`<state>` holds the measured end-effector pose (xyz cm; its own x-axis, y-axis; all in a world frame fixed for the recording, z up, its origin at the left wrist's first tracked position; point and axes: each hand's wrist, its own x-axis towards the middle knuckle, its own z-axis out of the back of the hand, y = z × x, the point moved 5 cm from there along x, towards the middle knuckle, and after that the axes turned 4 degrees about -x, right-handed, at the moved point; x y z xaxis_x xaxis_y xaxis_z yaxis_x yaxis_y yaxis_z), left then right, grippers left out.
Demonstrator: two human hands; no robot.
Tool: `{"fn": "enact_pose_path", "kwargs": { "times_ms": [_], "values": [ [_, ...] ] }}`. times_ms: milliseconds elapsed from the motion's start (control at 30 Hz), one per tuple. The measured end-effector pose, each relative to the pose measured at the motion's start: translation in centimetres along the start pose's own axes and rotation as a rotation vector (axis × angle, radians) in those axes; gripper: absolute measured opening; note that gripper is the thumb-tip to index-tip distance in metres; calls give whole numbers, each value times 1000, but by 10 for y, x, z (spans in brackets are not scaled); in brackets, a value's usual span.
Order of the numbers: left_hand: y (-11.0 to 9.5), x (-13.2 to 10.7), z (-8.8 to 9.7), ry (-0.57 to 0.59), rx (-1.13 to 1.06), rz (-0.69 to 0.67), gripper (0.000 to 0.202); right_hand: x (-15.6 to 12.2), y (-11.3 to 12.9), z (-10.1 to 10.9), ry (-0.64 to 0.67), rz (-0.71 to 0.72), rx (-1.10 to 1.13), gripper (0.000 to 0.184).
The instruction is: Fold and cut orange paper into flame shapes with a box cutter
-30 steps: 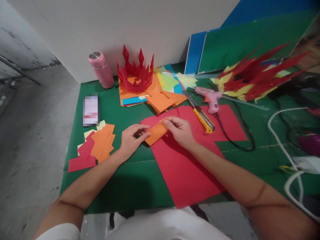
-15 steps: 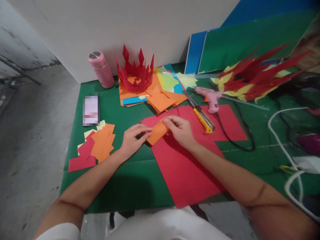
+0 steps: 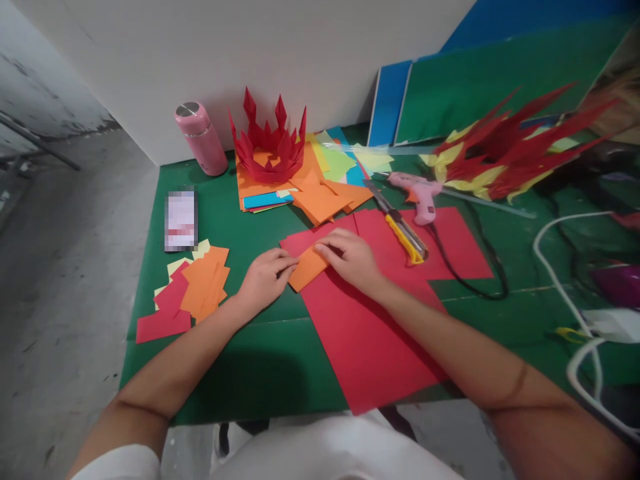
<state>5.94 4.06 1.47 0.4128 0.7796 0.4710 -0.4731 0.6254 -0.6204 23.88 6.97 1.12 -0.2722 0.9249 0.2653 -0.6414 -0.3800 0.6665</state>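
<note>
A small orange piece of paper (image 3: 309,269) is held between both hands over the large red sheets (image 3: 370,347). My left hand (image 3: 267,275) pinches its left edge between thumb and fingers. On its upper right edge my right hand (image 3: 349,257) is closed, thumb on top and fingers behind. Part of the orange paper is hidden by the right fingers. Left of the hands lies a pile of small cut pieces, orange (image 3: 206,283), red (image 3: 170,307) and pale yellow. Beyond the hands, orange folded papers (image 3: 320,197) lie in a heap.
A yellow utility knife (image 3: 404,239) and a pink glue gun (image 3: 420,197) with a black cord lie at right. Behind stand a red paper crown (image 3: 270,157) and a pink bottle (image 3: 203,140). A phone (image 3: 181,220) lies at left, a red-yellow paper flame piece (image 3: 510,150) far right.
My right thumb and fingers have slid slightly left along the orange paper, which now lies a little lower and flatter. My left hand keeps its pinch at the left edge.
</note>
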Motion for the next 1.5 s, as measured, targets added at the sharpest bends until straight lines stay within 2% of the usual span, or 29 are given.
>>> {"fn": "enact_pose_path", "kwargs": {
  "times_ms": [333, 633, 933, 1067, 1233, 1500],
  "values": [
    [-8, -2, -6, 109, 211, -62, 21, 0, -1, -8, 14, 136, -139, 20],
    [-8, -3, -8, 197, 310, -33, 24, -1, -3, -10, 25, 136, -164, 13],
    [-10, 0, -7, 159, 298, -81, 26, 1, -4, -9, 8, 102, -135, 15],
    [-11, 1, -8, 174, 245, -139, 26, 1, -2, -8, 10, 126, -146, 9],
    [-7, 0, -9, 212, 240, -139, 26, 1, -1, -8, 28, 200, -185, 18],
    [-8, -1, -7, 168, 252, -166, 24, -1, 2, -6, 79, 293, -170, 20]
  ]
}}
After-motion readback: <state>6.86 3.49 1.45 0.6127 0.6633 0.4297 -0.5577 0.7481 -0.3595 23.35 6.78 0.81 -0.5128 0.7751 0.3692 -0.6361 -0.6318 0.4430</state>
